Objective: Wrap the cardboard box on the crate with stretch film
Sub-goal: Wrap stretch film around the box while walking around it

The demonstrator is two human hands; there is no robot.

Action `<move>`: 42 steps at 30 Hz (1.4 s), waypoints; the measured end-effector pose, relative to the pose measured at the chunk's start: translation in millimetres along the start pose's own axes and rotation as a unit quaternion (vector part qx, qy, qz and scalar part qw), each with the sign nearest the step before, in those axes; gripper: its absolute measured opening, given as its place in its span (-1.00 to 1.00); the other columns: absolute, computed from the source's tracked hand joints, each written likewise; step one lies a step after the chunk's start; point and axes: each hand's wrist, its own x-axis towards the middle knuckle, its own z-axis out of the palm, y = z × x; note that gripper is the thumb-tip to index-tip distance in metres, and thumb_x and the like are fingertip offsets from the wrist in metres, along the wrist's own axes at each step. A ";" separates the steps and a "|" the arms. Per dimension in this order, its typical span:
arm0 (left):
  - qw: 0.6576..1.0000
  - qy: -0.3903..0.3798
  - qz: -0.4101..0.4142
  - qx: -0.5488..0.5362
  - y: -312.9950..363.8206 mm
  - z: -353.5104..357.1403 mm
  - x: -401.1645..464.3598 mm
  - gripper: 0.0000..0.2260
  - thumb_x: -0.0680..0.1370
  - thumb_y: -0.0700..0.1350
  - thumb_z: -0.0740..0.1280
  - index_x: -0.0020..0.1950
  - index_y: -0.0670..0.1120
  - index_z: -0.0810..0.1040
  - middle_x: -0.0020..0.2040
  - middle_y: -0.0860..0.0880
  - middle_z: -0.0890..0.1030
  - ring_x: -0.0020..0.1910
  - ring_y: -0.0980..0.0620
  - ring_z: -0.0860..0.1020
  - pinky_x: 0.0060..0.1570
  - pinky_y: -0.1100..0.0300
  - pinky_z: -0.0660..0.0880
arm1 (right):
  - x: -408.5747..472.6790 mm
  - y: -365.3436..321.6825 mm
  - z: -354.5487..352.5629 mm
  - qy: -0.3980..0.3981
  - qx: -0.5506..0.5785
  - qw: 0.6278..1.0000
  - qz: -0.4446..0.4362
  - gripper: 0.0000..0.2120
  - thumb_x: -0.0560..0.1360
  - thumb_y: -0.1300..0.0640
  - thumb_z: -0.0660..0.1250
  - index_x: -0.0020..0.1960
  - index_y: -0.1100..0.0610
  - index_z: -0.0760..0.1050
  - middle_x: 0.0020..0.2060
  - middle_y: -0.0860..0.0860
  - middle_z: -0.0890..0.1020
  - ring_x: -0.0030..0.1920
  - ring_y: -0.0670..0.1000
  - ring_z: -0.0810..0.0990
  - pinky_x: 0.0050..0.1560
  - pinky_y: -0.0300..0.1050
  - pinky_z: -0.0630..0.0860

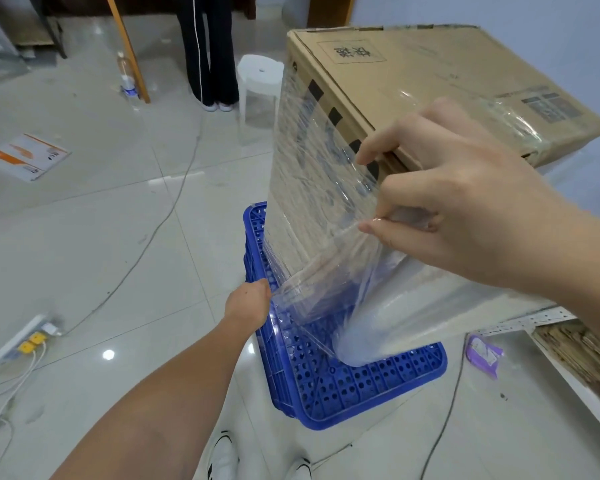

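1. Nearest us, our left hand (248,301) reaches out at 7 o'clock and pinches the lower edge of the stretch film (312,202), fingers curled on it beside the crate's near-left rim.
2. Our right hand (440,199) at 3 o'clock has fingers and thumb closed on the film's upper edge, with the film roll (395,327) hanging below it, tilted over the crate.
3. The blue crate (343,389) sits on the floor at centre; the cardboard box (413,81) stands on it, leaning toward 1 o'clock, its near face already covered in film.
4. We judge the film thin, clingy and quick to bunch or tear, so we grip its edges spread wide; the box looks stiff but tippy.
5. Beyond, a white stool (258,84) stands at 11 o'clock.
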 end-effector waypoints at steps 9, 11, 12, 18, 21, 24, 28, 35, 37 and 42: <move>0.990 0.015 -0.039 -0.132 11.4 2.4 11.8 -0.84 0.60 -0.26 0.23 -0.07 -0.08 0.56 -0.18 -0.02 0.64 -0.19 -0.08 0.61 -0.17 0.05 0.56 | 20.4 1.9 5.7 -0.007 0.033 0.995 0.091 -0.78 0.47 0.07 0.46 -0.32 0.11 0.57 0.37 0.08 0.49 0.33 0.12 0.41 0.10 -0.13 0.31; 0.986 0.023 -0.049 -0.160 14.4 5.6 15.6 -0.83 0.60 -0.27 0.23 -0.09 -0.08 0.57 -0.23 0.02 0.60 -0.24 -0.03 0.57 -0.19 0.06 0.55 | 21.8 2.9 6.3 -0.006 0.042 0.994 0.103 -0.78 0.46 0.07 0.47 -0.32 0.10 0.57 0.38 0.07 0.49 0.35 0.10 0.41 0.09 -0.18 0.28; 0.984 0.026 -0.053 -0.171 15.8 6.9 17.3 -0.82 0.60 -0.28 0.24 -0.12 -0.06 0.56 -0.25 0.04 0.57 -0.26 -0.01 0.54 -0.21 0.07 0.54 | 22.1 2.9 6.3 -0.006 0.046 0.993 0.104 -0.78 0.46 0.07 0.48 -0.32 0.10 0.57 0.38 0.07 0.49 0.35 0.10 0.41 0.10 -0.18 0.28; 0.962 0.036 -0.095 -0.253 25.7 15.5 26.5 -0.70 0.62 -0.22 0.32 -0.26 0.08 0.43 -0.28 0.09 0.54 -0.24 0.00 0.54 -0.27 0.16 0.42 | 23.3 2.1 9.9 0.025 0.051 0.991 0.120 -0.86 0.44 0.15 0.51 -0.25 0.12 0.59 0.33 0.07 0.52 0.30 0.15 0.46 0.10 0.10 0.46; 0.941 0.022 -0.135 -0.311 31.7 17.4 30.1 -0.81 0.62 -0.14 0.35 -0.18 0.04 0.49 -0.17 -0.01 0.63 -0.23 -0.01 0.55 -0.24 0.14 0.47 | 24.1 2.6 11.8 0.042 0.059 0.989 0.130 -0.88 0.40 0.22 0.52 -0.22 0.13 0.57 0.30 0.09 0.52 0.28 0.16 0.49 0.12 0.12 0.46; 0.882 -0.004 -0.190 -0.432 34.9 23.2 37.9 -0.87 0.53 -0.21 0.42 -0.03 -0.02 0.51 -0.03 -0.09 0.65 -0.17 -0.09 0.60 -0.11 -0.06 0.64 | 25.2 3.4 13.8 0.043 0.063 0.988 0.135 -0.86 0.41 0.19 0.53 -0.21 0.12 0.57 0.30 0.08 0.52 0.27 0.14 0.49 0.11 0.11 0.48; 0.813 -0.016 -0.225 -0.537 42.0 18.8 35.2 -0.71 0.45 -0.39 0.41 -0.11 -0.03 0.44 -0.04 -0.09 0.56 -0.16 -0.11 0.56 -0.11 -0.03 0.57 | 26.9 4.4 14.3 0.041 0.056 0.988 0.136 -0.84 0.42 0.14 0.55 -0.19 0.11 0.56 0.29 0.08 0.52 0.26 0.14 0.48 0.09 0.07 0.47; 0.693 0.004 -0.292 -0.659 59.7 26.6 42.9 -0.63 0.29 0.00 0.45 0.02 -0.05 0.47 -0.03 -0.09 0.62 -0.21 -0.13 0.60 -0.23 0.00 0.52 | 31.7 4.9 18.2 0.047 0.041 0.990 0.130 -0.84 0.41 0.27 0.48 -0.05 0.16 0.55 0.24 0.12 0.51 0.23 0.20 0.45 0.15 0.06 0.40; 0.657 0.017 -0.305 -0.689 80.7 3.9 21.6 -0.78 0.42 -0.03 0.34 0.01 -0.09 0.59 -0.06 -0.09 0.64 -0.19 -0.11 0.59 -0.24 0.00 0.49 | 33.6 4.6 19.3 0.052 0.037 0.989 0.133 -0.84 0.40 0.28 0.46 -0.06 0.16 0.55 0.23 0.12 0.51 0.21 0.19 0.44 0.13 0.09 0.42; 0.617 0.038 -0.258 -0.743 140.4 -70.4 -57.2 -0.71 0.61 0.03 0.22 0.12 -0.07 0.66 0.00 -0.10 0.70 -0.05 -0.08 0.61 -0.13 0.11 0.56 | 35.3 3.7 21.1 0.056 0.028 0.989 0.133 -0.84 0.40 0.30 0.44 -0.06 0.14 0.55 0.21 0.12 0.51 0.17 0.19 0.44 0.08 0.16 0.45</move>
